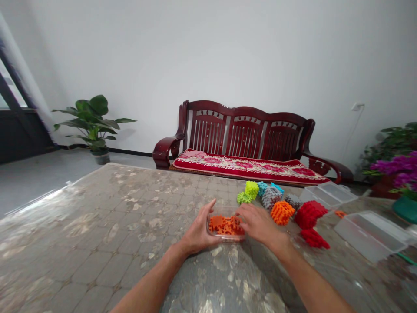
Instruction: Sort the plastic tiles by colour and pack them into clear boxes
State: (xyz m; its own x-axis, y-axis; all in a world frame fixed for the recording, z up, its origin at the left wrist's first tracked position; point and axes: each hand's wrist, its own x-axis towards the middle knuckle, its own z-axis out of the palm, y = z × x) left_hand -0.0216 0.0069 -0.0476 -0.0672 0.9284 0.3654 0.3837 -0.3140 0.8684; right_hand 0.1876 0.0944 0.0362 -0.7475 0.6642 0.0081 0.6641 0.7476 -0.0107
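Bright orange toothed blocks (224,226) lay in a clear plastic box (228,238), left hand (198,230), wide-spread, gripped its left side, right hand (259,221) curled over right edge, hold unclear.

Surface (97,248): grey, glossy, tile-and-flower print. Clock centre = clear box (227,238) on it. 1 o'clock: two lime-green clusters (251,190). 1 to 2: blue pieces (262,188). 2: grey cluster (270,198), orange cluster (282,213) near it, clear container (329,194) farther out. 3: red clusters (310,214), then a translucent bin (368,235) well apart. 3 o'clock end looks blurred.
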